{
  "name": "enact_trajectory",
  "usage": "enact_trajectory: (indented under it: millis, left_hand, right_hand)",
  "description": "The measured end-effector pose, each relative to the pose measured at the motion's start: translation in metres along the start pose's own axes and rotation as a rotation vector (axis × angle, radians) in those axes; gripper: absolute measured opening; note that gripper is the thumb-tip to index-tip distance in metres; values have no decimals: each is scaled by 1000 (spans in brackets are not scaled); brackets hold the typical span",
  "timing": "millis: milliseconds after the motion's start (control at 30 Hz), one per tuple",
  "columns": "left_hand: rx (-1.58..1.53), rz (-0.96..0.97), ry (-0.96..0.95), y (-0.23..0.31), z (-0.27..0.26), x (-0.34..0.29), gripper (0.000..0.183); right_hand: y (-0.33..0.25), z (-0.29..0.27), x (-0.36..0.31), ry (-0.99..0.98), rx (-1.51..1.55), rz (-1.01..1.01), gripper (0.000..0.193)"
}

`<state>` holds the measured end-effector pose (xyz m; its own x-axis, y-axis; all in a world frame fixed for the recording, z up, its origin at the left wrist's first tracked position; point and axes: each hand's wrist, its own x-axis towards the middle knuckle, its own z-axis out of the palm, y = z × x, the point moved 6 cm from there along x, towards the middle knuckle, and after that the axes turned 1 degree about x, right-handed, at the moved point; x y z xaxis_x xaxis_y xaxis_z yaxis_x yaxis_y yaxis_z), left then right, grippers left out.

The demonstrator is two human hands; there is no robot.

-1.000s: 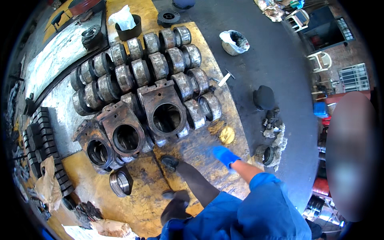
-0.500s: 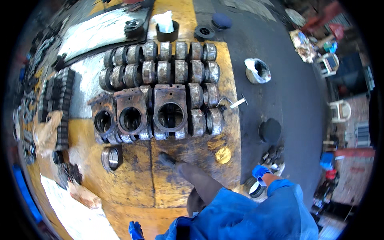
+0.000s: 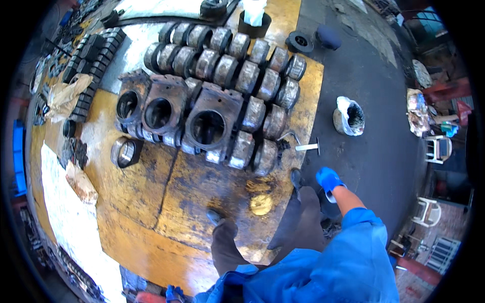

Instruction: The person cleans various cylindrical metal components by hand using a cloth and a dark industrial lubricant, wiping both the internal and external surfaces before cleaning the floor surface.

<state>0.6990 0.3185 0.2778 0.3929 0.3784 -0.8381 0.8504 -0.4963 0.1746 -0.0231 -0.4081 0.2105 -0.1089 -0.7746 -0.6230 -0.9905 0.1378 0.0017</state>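
My right hand (image 3: 329, 182), in a blue glove, hangs over the dark floor at the right edge of the yellow floor. Its fingers point forward, loosely extended, and nothing shows in them. Closest to it lies a hammer (image 3: 306, 147) with a white handle, beside a bent metal hook (image 3: 290, 135). At the lower edge my left hand (image 3: 174, 293), also blue-gloved, is partly cut off; its fingers look apart, with no object visible in them. Ahead, several thick metal rings (image 3: 247, 77) stand in rows. Rusty housings (image 3: 223, 102) with round holes rest at their near side.
A lined bucket (image 3: 340, 122) stands on the dark floor at the right. One separate ring (image 3: 123, 153) sits at the left, near brown paper (image 3: 68, 98). A yellow round patch (image 3: 261, 204) lies between my feet. Farther off are a black spool (image 3: 299, 42) and white chairs (image 3: 438, 150).
The view has turned and shifted right; the rings now appear tilted. My right foot has come forward beside the hammer. My right hand has swung forward, while my left has dropped toward the lower edge.
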Motion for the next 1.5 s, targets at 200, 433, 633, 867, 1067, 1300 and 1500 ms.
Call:
enact_trajectory:
  millis: [200,433,633,867,1067,1300,1500]
  left_hand:
    - [41,89,29,-114,116,-76,32]
    - [249,123,-320,-164,409,-141,53]
    - [-129,2,-911,-193,662,-200,57]
    - [-713,-295,-925,-190,786,-232,88]
    - [-1189,-374,-879,-187,855,-197,100]
    - [-1389,-313,-564,-174,891,-175,95]
    - [-1449,-156,-725,-162,901,-176,89]
  right_hand:
    - [-25,27,120,51,286,-486,25]
    - [-26,-32,184,-10,95,-462,31]
    - [-39,-65,212,134,-96,-568,37]
    - [-183,-48,265,714,-23,-1125,40]
    - [-224,-4,320,848,80,-1220,34]
    - [-221,9,321,783,269,-1259,33]
    - [-216,5,325,772,298,-1245,34]
